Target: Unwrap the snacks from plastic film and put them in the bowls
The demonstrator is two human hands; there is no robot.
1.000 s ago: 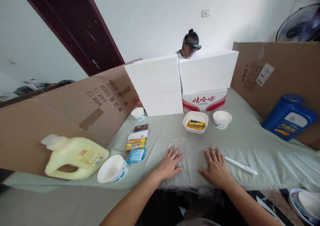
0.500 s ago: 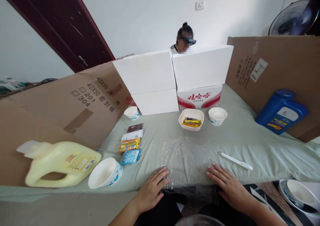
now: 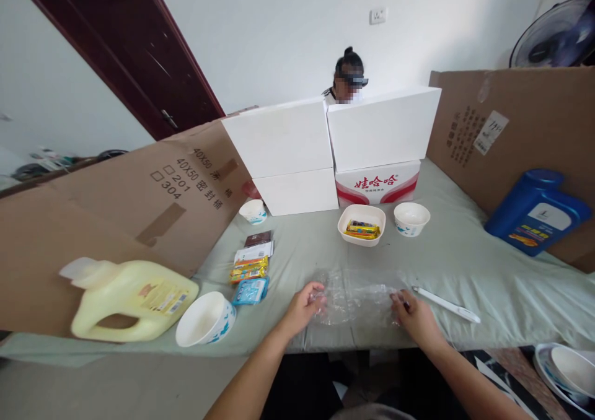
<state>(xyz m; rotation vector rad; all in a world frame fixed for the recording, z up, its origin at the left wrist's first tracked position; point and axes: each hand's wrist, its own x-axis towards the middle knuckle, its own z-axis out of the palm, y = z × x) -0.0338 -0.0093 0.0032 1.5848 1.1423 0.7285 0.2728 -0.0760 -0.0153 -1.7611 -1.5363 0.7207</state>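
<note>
A clear plastic bag (image 3: 357,299) is stretched between my two hands just above the green cloth. My left hand (image 3: 305,305) grips its left side, fingers curled round the film. At the right side my right hand (image 3: 413,313) pinches the film between thumb and fingers. Close to my right hand lies a white pen-like stick (image 3: 449,305). Beyond the bag stands a cream square bowl (image 3: 361,239) with several yellow-wrapped snack sticks (image 3: 362,229) in it. Left of my left hand lie blue packets (image 3: 250,290) and more yellow packets (image 3: 250,269).
White paper bowls (image 3: 411,219) stand at the back right, back left and front left. A yellow detergent jug (image 3: 134,299) is at left, a blue bottle (image 3: 539,212) at right. White boxes (image 3: 279,141) and cardboard panels (image 3: 520,122) wall the table; a person (image 3: 346,79) sits behind.
My hands lay flat with fingers spread at the table's near edge. Now both have closed on the plastic bag and lifted it slightly. The view has shifted a little left.
</note>
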